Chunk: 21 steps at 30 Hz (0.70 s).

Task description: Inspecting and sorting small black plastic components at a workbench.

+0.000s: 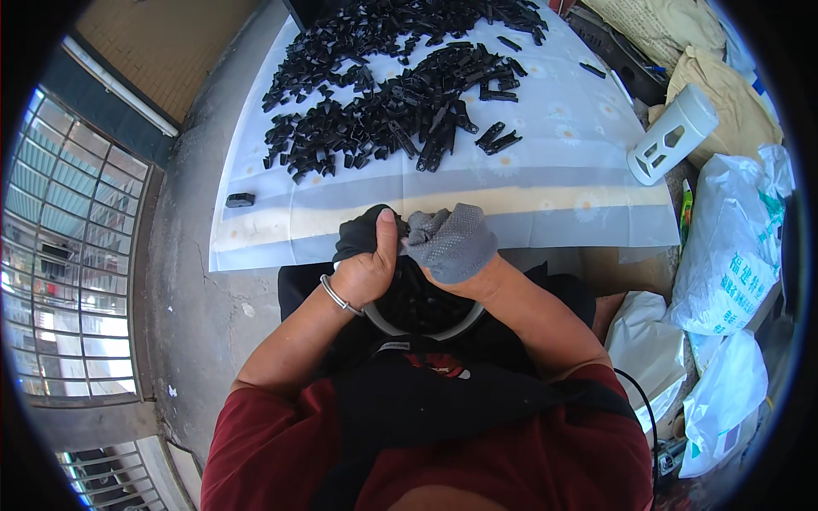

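Note:
My two hands meet over my lap at the table's near edge, both closed. A dark covering wraps the fingers of my left hand (368, 255), while its thumb is bare and pressed down on top. My right hand (452, 244) wears a grey dotted glove with its fingers curled in. Between the fingertips shows a bit of a small black plastic part (404, 229), mostly hidden by both hands. Below them, a pale-rimmed bowl (388, 327) in my lap holds several black pieces. Beyond my hands lie heaps of small black clips (315, 136) and longer black plastic pieces (439, 106).
A flowered cloth (545, 183) covers the table. One black block (240, 200) lies at its left edge. A white cylinder with cut-outs (673, 136) leans at the right edge. Stuffed plastic bags (728, 247) crowd the right side, and a barred window (72, 255) is at left.

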Motion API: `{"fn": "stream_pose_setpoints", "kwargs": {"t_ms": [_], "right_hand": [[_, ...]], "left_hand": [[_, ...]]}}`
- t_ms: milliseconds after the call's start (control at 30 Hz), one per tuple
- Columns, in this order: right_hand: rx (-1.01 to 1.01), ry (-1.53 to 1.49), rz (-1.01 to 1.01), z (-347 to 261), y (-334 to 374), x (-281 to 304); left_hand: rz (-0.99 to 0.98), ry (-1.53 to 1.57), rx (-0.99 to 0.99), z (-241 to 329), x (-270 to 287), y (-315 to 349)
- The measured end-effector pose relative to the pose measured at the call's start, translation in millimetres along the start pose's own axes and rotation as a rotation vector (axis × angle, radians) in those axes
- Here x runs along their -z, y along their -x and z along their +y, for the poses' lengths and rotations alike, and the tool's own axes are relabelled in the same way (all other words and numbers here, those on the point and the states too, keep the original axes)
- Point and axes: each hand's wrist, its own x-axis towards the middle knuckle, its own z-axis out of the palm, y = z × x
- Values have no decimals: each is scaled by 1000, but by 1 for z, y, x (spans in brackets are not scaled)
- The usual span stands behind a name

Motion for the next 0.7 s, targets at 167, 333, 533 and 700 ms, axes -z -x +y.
{"fn": "stream_pose_setpoints", "kwargs": {"t_ms": [167, 333, 533, 700], "right_hand": [[38, -38, 109, -4, 3, -8], [-227, -346, -214, 22, -2, 19], [-464, 326, 41, 110, 11, 12], [-471, 208, -27, 95, 11, -15]], "left_hand": [[-27, 25, 5, 10, 5, 9], [-357, -339, 63, -2, 39, -19], [62, -690, -251, -58, 19, -83], [-96, -862, -168, -62, -1, -79]]}}
